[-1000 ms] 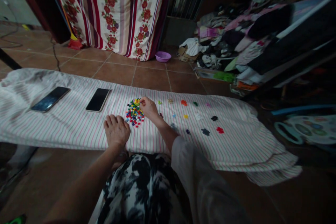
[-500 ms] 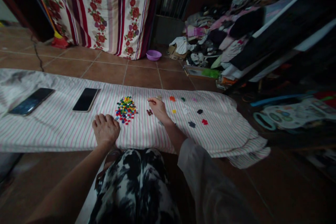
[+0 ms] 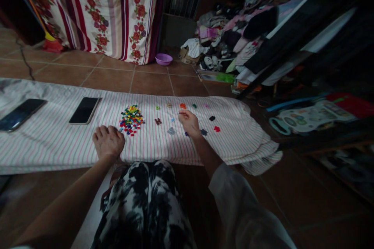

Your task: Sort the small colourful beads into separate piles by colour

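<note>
My left hand [image 3: 108, 141] lies flat on the striped cloth with its fingers stretched out, holding nothing. Just right of it is a mixed heap of small coloured pieces [image 3: 131, 120], too small to name more exactly. My right hand [image 3: 189, 122] is over the sorted groups, its fingers pinched together; whatever is in them is hidden. Around it lie little one-colour clusters: orange pieces [image 3: 182, 106], brown pieces [image 3: 158, 121], grey pieces [image 3: 171, 131], black pieces [image 3: 212, 118] and red pieces [image 3: 216, 128]. Part of the groups is covered by my right hand and wrist.
Two phones, a larger dark phone [image 3: 22, 114] and a smaller phone [image 3: 84, 111], rest on the striped cloth [image 3: 67, 148] at left. Beyond it, a purple basin [image 3: 164, 59] stands on the tiled floor. A clothes heap [image 3: 230, 39] fills the back right.
My right hand has moved right across the clusters, from near the brown pieces to below the orange ones. My left hand stays flat by the heap. The whole view has shifted slightly.
</note>
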A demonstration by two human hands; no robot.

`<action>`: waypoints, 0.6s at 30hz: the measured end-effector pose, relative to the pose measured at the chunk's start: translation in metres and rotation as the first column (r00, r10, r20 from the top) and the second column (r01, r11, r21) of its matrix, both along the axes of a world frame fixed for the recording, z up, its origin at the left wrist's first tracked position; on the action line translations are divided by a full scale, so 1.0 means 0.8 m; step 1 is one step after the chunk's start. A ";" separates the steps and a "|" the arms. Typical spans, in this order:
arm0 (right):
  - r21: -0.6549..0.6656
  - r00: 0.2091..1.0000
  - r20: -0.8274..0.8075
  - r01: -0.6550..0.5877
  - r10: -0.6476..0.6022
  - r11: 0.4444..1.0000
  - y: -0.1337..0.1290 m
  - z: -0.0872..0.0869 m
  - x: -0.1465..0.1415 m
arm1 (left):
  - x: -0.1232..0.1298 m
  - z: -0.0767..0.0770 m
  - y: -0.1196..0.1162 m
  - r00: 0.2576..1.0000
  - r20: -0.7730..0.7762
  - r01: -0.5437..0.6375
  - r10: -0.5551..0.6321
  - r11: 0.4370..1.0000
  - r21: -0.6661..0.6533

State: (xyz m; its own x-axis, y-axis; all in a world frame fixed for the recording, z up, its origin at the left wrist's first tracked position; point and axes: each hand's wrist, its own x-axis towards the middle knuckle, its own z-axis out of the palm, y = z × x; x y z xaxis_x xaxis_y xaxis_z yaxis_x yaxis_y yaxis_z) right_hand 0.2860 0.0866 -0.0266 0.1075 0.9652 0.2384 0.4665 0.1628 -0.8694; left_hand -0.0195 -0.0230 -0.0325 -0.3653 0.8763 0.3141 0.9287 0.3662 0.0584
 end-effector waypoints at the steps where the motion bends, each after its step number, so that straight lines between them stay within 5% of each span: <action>1: -0.015 1.000 -0.025 0.005 -0.006 1.000 -0.006 0.001 0.001 | 0.000 0.000 0.000 1.000 0.008 0.000 0.000 1.000 -0.004; 11: -0.026 0.987 -0.159 -0.020 0.015 0.999 -0.049 -0.015 -0.006 | 0.000 0.000 -0.001 0.999 0.039 0.006 -0.007 1.000 0.005; 18: 0.014 0.983 -0.116 0.146 -0.144 0.989 -0.057 -0.026 0.033 | 0.002 0.004 -0.002 1.000 0.009 -0.001 0.001 1.000 -0.021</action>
State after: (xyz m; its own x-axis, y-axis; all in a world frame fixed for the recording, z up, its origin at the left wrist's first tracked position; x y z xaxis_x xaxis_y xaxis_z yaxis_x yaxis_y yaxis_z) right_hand 0.3125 0.0412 -0.0478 0.2737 0.9319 0.2382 0.3844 0.1211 -0.9152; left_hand -0.0179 -0.0244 -0.0295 -0.3691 0.8824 0.2919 0.9277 0.3686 0.0591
